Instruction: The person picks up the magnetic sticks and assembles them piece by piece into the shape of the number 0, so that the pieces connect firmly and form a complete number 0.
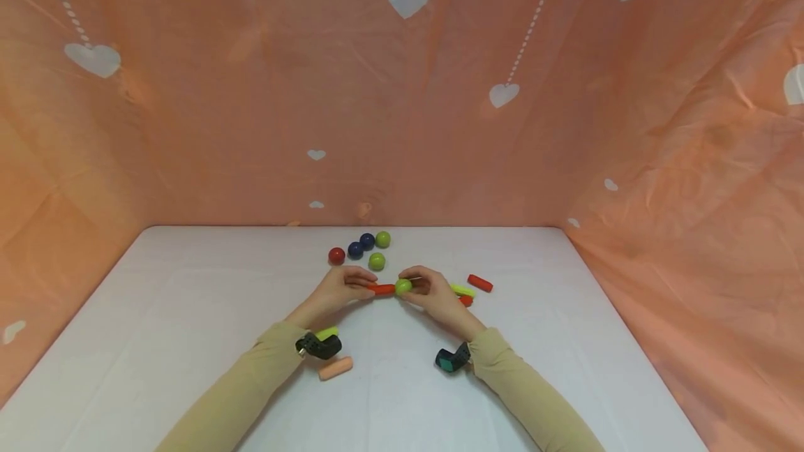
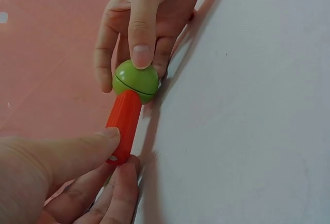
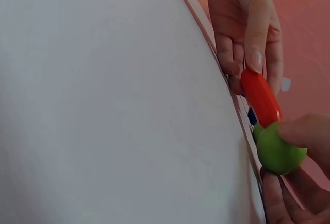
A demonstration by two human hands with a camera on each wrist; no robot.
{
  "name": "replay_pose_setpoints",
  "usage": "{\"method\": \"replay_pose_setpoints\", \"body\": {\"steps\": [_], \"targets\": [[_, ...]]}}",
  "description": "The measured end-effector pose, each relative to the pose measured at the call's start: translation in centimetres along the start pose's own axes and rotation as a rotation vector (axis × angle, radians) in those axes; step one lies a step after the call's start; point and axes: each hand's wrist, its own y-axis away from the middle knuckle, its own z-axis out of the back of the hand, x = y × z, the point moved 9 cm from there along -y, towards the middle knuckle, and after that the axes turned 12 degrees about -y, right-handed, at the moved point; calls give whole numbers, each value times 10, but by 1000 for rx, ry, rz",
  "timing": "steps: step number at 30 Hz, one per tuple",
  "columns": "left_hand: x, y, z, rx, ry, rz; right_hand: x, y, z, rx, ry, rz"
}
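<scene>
My left hand [image 1: 341, 290] pinches a red ridged stick [image 2: 124, 126] between thumb and fingers, near one end. In my right hand [image 1: 433, 294] a green ball [image 2: 136, 81] is held by the thumb and fingertips; a dark line runs round it. The stick's far end meets the ball in the left wrist view, and the right wrist view shows the same contact. Whether the stick enters the ball cannot be seen. Both hands are over the middle of the white table.
Beyond the hands lie a red ball [image 1: 336, 256], two blue balls [image 1: 355, 250] and two green balls [image 1: 377, 261]. Red sticks [image 1: 480, 283] and a yellow-green stick [image 1: 463, 291] are at the right. Near the left wrist lie another yellow-green stick [image 1: 327, 333] and an orange stick [image 1: 336, 368].
</scene>
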Motion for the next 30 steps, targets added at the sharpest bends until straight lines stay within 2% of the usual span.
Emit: {"method": "replay_pose_setpoints", "body": {"steps": [7,11,13,16,19,22,25,30], "targets": [[-3,2,6,32,-3,-37,-8,-2,4,14,26,-27],[-5,5,20,32,13,-55,-8,-1,5,15,31,-20],[-4,5,34,-13,12,-65,-8,-1,6,16,29,-20],[-3,5,60,-128,-11,-65,-8,0,7,15,31,-19],[0,4,84,-237,-82,-67,-9,1,9,13,23,-23],[4,2,98,-286,-149,-61,-10,1,9,16,13,-31],[10,-2,103,-269,-146,-63,-12,1,8,24,2,-40],[18,-11,99,-217,-101,-74,-10,0,8,27,-7,-49]]}}
